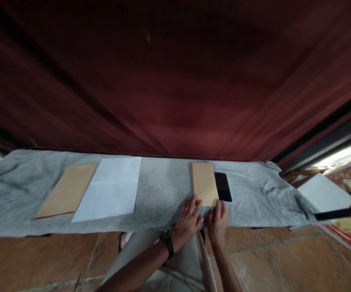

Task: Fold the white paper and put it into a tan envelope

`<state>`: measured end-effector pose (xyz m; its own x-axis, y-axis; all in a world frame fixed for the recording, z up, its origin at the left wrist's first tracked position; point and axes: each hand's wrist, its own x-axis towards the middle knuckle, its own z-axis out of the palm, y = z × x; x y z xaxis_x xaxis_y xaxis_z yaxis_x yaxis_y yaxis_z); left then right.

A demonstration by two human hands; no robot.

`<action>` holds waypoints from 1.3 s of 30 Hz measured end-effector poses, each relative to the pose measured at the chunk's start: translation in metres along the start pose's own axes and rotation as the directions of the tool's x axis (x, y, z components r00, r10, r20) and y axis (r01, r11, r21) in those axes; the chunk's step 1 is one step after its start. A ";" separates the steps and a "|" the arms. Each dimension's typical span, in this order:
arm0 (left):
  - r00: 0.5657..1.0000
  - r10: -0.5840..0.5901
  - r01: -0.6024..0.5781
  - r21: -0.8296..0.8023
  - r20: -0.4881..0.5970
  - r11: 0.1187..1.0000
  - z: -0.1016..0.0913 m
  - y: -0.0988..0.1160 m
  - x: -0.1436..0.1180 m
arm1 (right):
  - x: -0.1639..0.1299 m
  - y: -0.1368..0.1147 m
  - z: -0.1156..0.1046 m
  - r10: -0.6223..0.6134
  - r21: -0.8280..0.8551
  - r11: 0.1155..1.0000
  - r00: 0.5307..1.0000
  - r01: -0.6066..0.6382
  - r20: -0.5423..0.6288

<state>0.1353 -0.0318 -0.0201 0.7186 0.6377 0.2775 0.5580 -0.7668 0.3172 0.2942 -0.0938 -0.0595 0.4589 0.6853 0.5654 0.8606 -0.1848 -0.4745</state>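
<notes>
A tan paper stack or packet [205, 182], perhaps envelopes, lies in front of me on the grey cloth, with a thicker left edge showing. My left hand [188, 218] rests at its near left corner, fingers stretched forward and their tips touching it. At the near right corner is my right hand [218, 222], its fingers extended and tips against the edge. Neither hand is wrapped round the packet. A dark-screened phone [223, 187] lies just right of the packet, close to my right fingertips. A black watch [166, 244] is on my left wrist.
The grey cloth [166, 182] covers a long narrow surface. To the left lie a white paper sheet [110, 188] and a larger brown envelope [66, 190]. A dark red curtain [175, 89] hangs behind. At right are a white panel [326, 192] and a dark metal bar [330, 144].
</notes>
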 end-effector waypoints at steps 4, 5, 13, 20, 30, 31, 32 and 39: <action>0.999 -0.038 0.039 -0.020 0.031 0.999 -0.017 -0.011 -0.017 | -0.008 -0.023 -0.003 -0.082 0.063 0.995 0.996 0.080 0.020; 0.997 -0.069 0.070 -0.010 0.023 0.998 -0.021 -0.015 -0.025 | -0.012 -0.033 -0.001 -0.128 0.094 0.988 0.991 0.123 0.049; 0.918 -0.362 0.389 0.178 -0.163 0.904 -0.070 -0.084 -0.088 | -0.042 -0.104 0.030 -0.350 0.295 0.917 0.896 0.268 0.273; 0.806 -0.576 0.584 0.343 -0.135 0.736 -0.120 -0.158 -0.143 | -0.041 -0.109 0.040 -0.405 0.234 0.908 0.873 0.348 0.272; 0.862 -0.481 0.373 0.439 0.163 0.817 -0.154 -0.188 -0.132 | -0.047 -0.110 0.049 -0.405 0.142 0.913 0.890 0.381 0.211; 0.862 -0.477 0.366 0.440 0.170 0.820 -0.154 -0.193 -0.131 | -0.047 -0.110 0.049 -0.401 0.130 0.916 0.891 0.381 0.212; 0.864 -0.473 0.361 0.440 0.174 0.822 -0.154 -0.198 -0.131 | -0.047 -0.110 0.048 -0.398 0.118 0.917 0.892 0.381 0.215; 0.938 -0.342 0.294 0.403 0.050 0.866 -0.133 -0.167 -0.107 | -0.042 -0.112 0.046 -0.337 0.173 0.938 0.909 0.301 0.245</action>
<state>-0.0902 0.0380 0.0177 0.5042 0.8570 0.1061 0.8624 -0.5062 -0.0091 0.1684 -0.0696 -0.0617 0.0731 0.8580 0.5085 0.9072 0.1546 -0.3912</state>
